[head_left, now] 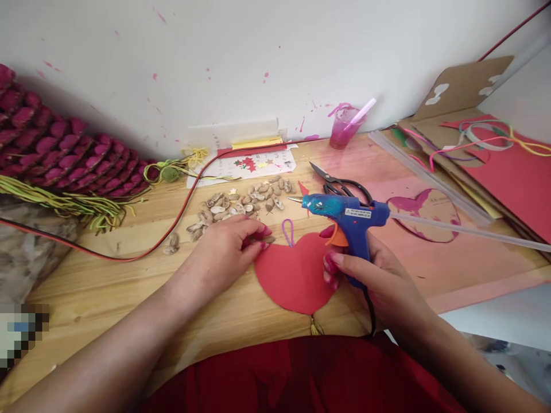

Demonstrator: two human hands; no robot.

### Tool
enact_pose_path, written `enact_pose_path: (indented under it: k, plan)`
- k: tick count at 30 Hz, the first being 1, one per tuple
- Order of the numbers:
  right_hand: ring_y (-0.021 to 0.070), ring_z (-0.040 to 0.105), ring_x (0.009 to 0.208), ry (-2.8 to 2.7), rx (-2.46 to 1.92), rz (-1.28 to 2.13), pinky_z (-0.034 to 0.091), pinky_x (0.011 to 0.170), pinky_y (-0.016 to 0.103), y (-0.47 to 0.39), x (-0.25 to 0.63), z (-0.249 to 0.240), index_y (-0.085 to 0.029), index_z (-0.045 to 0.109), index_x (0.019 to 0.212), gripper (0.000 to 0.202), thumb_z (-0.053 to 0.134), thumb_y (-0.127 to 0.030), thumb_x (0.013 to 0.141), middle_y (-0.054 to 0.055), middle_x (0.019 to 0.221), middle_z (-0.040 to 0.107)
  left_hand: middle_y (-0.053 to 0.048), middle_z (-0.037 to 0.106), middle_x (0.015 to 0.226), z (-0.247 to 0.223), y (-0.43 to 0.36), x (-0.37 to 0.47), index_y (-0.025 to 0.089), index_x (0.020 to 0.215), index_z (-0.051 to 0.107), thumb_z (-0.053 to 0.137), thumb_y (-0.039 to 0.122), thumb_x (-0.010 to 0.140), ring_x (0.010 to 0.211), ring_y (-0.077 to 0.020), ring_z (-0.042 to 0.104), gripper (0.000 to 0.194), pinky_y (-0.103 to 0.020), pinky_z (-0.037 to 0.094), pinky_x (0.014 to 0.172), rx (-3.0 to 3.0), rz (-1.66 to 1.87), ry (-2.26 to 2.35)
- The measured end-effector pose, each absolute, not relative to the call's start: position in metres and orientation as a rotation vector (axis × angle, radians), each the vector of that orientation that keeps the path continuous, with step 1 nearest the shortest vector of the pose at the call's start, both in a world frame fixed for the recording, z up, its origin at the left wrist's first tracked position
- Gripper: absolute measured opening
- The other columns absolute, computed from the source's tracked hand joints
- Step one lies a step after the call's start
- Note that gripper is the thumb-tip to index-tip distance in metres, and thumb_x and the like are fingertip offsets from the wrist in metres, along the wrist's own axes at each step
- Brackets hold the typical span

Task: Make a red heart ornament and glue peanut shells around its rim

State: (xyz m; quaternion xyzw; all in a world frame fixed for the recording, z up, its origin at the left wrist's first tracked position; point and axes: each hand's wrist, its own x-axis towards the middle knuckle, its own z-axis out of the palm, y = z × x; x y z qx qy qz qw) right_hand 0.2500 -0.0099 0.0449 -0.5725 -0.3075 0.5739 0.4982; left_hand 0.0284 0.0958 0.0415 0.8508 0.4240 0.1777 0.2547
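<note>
My right hand (379, 269) is wrapped around a blue hot glue gun (357, 215) with an orange trigger, its metal nozzle pointing left above the table. Below it lies a red paper heart (297, 275) with a purple loop (288, 232) at its top notch and a small tassel (316, 326) at its lower tip. At the heart's upper left edge, my left hand (235, 246) pinches a peanut shell (270, 239), partly hidden by the fingers. Several more peanut shells (241, 203) lie in a loose pile just beyond that hand.
Black-handled scissors (344, 186) lie behind the glue gun. A paint-stained heart cutout (424, 215) rests at right, near stacked cardboard and red paper (516, 172). A pink-stained cup (344, 129) stands by the wall. A red-black cord (189, 206) crosses the left side, below a magenta shell piece (64, 137).
</note>
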Motion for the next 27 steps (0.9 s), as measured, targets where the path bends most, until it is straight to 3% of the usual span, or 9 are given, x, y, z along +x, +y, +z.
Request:
enact_pose_path:
  k: [11, 27]
  plan:
    - [0.0109, 0.060, 0.059, -0.759, -1.382, 1.436, 0.048, 0.058, 0.023, -0.004, 0.245, 0.047, -0.021, 0.059, 0.092, 0.016, 0.072, -0.025, 0.082, -0.004, 0.067, 0.067, 0.002, 0.068, 0.080, 0.045, 0.088, 0.027, 0.020, 0.092, 0.072, 0.064, 0.010, 0.082, 0.066, -0.0095, 0.060, 0.016, -0.021, 0.045, 0.062, 2.416, 0.599, 1.089]
    - [0.0096, 0.059, 0.058, -0.762, -1.407, 1.448, 0.048, 0.058, 0.021, -0.004, 0.244, 0.048, -0.021, 0.058, 0.087, 0.015, 0.072, -0.024, 0.082, -0.005, 0.066, 0.067, -0.001, 0.066, 0.087, 0.038, 0.074, 0.039, 0.018, 0.095, 0.065, 0.061, 0.005, 0.084, 0.076, -0.0112, 0.061, 0.018, -0.021, 0.046, 0.065, 2.415, 0.588, 0.907]
